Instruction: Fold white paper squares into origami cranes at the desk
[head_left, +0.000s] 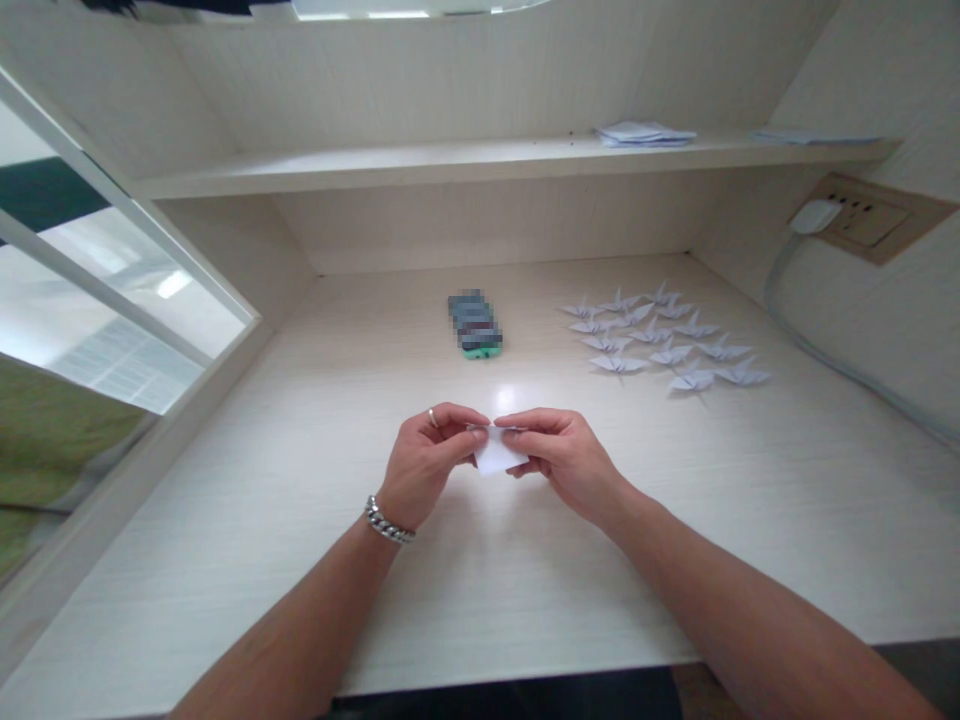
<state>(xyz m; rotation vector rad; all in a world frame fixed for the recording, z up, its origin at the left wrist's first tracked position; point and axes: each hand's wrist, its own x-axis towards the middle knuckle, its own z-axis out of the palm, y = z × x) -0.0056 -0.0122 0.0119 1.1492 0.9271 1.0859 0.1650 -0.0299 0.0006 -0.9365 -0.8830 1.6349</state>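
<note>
A small folded piece of white paper (496, 452) is held just above the pale wooden desk (300, 560), near its middle. My left hand (426, 460) pinches its left edge with thumb and fingers; a ring and a metal bracelet show on that hand and wrist. My right hand (561, 455) pinches the right edge, fingers curled over the top. Both hands meet at the paper's upper edge.
Several folded white paper cranes (664, 338) lie in rows at the back right. A blurred dark object with a green base (475, 325) sits at the back centre. A stack of paper sheets (643, 134) rests on the shelf. A wall socket with a plugged cable (817, 215) is at right; a window is at left.
</note>
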